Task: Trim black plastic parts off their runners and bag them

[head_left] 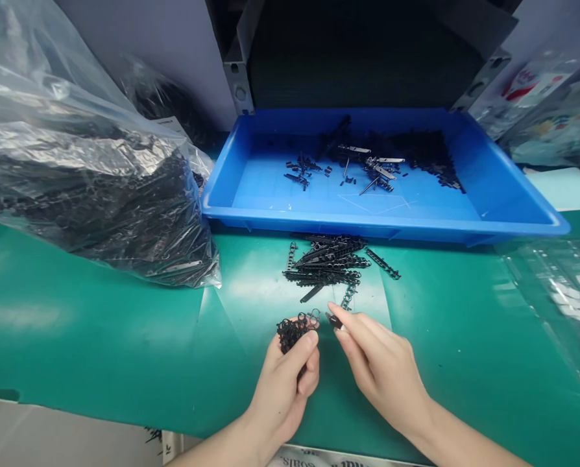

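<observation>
My left hand (292, 376) is closed around a bunch of small black plastic parts (292, 331) with ring-shaped ends that stick out above the fingers. Just to its right, my right hand (380, 363) pinches a small black piece (335, 320) between thumb and forefinger; its exact kind is too small to tell. Beyond both hands lies a pile of black plastic strips (326, 263) with rings along their edges. One loose strip (382, 263) rests at the pile's right side, and another (349, 296) points toward my right hand.
Behind the pile stands a blue tray (368, 224) holding scattered black parts and several silver-faced pieces. A big clear bag (90, 207) full of black parts fills the left side of the green table (139, 344). Clear plastic trays (557, 292) with white pieces lie at right.
</observation>
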The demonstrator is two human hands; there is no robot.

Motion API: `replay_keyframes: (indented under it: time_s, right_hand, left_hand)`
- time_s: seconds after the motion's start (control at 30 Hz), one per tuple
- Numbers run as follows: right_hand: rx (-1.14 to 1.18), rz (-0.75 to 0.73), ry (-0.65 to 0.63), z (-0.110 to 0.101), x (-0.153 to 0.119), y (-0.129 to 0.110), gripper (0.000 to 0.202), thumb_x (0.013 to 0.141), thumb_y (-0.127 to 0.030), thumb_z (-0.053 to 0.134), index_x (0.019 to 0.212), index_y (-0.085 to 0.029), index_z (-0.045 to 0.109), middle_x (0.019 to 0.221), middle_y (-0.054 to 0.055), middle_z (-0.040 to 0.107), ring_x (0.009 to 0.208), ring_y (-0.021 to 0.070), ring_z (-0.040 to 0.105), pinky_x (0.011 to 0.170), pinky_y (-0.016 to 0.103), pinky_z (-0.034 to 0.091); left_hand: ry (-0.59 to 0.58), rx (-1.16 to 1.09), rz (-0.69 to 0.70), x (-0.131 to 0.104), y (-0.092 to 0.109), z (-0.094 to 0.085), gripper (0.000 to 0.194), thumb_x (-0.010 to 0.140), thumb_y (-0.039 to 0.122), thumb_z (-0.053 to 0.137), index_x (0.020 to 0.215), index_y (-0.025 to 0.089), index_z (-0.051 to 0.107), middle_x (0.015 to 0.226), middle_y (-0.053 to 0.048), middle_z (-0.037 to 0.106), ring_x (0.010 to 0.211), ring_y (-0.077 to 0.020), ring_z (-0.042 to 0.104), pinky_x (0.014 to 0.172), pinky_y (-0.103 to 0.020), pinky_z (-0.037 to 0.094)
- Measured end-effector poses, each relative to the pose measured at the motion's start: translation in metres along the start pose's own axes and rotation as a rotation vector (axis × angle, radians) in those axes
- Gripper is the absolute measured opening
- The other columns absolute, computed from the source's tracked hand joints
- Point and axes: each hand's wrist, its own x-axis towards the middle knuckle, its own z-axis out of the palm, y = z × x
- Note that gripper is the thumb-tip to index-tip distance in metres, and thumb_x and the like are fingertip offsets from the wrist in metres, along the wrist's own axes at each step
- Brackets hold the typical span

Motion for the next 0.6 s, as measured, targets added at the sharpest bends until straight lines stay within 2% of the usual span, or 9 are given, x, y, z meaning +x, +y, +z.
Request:
replay_keyframes:
  time_s: [0.1,0.2,0.3,0.43,0.53,0.6]
  right_hand:
    - [-0.062,0.027,-0.041,-0.004,0.014,0.007,0.031,0.093,-0.027,0.034,0.115,-0.014,0.053,0.081,0.006,0.067,0.067,0.0161,0.063,0.048,0.023,0.043]
    - [-0.258,-0.001,-0.259,-0.004,0.036,0.013,0.03,0.087,-0.02,0.045,0.117,-0.019,0.052,0.095,0.005,0.067,0.07,0.0178,0.065,0.051,0.025,0.044]
    - [-0.41,-0.032,-0.452,-0.004,0.059,0.015,0.033,0.08,-0.013,0.052,0.111,-0.023,0.056,0.085,0.003,0.068,0.06,0.0194,0.064,0.043,0.024,0.036]
    - [-0.426,-0.109,-0.481,-0.008,0.072,0.014,0.024,0.074,-0.005,0.053,0.09,-0.02,0.062,0.067,0.002,0.066,0.054,0.0192,0.062,0.04,0.023,0.025]
    - [-0.371,-0.223,-0.496,-0.013,0.065,0.017,0.028,0.074,-0.004,0.049,0.091,-0.022,0.061,0.076,0.001,0.068,0.06,0.0156,0.062,0.043,0.022,0.028]
    - [-0.261,-0.355,-0.45,-0.015,0.054,0.02,0.029,0.078,-0.003,0.043,0.092,-0.022,0.06,0.082,-0.001,0.068,0.065,0.0126,0.063,0.047,0.021,0.033]
  left_hand:
    - [0.022,0.031,-0.014,-0.001,0.0,-0.004,0.025,0.07,0.034,0.069,0.071,0.015,0.052,0.046,0.008,0.044,0.034,-0.0012,0.029,0.036,-0.017,0.017]
    - [0.048,0.054,0.007,-0.004,0.0,-0.005,0.022,0.073,0.031,0.066,0.084,0.016,0.053,0.05,0.007,0.048,0.036,-0.0023,0.033,0.038,-0.018,0.02]
    - [0.079,0.063,0.051,-0.006,0.005,-0.008,0.022,0.073,0.029,0.065,0.084,0.016,0.052,0.051,0.007,0.048,0.039,-0.0035,0.035,0.04,-0.018,0.023]
    - [0.049,0.023,0.101,-0.006,0.018,-0.016,0.024,0.073,0.03,0.067,0.085,0.015,0.052,0.047,0.008,0.043,0.041,-0.0044,0.035,0.041,-0.018,0.025]
    - [0.059,0.04,0.162,-0.003,0.025,-0.022,0.02,0.074,0.028,0.066,0.075,0.017,0.05,0.045,0.009,0.04,0.041,-0.0044,0.033,0.043,-0.018,0.026]
    - [0.082,0.078,0.198,-0.001,0.026,-0.022,0.021,0.075,0.028,0.066,0.07,0.017,0.049,0.049,0.007,0.045,0.046,-0.0057,0.038,0.047,-0.019,0.031]
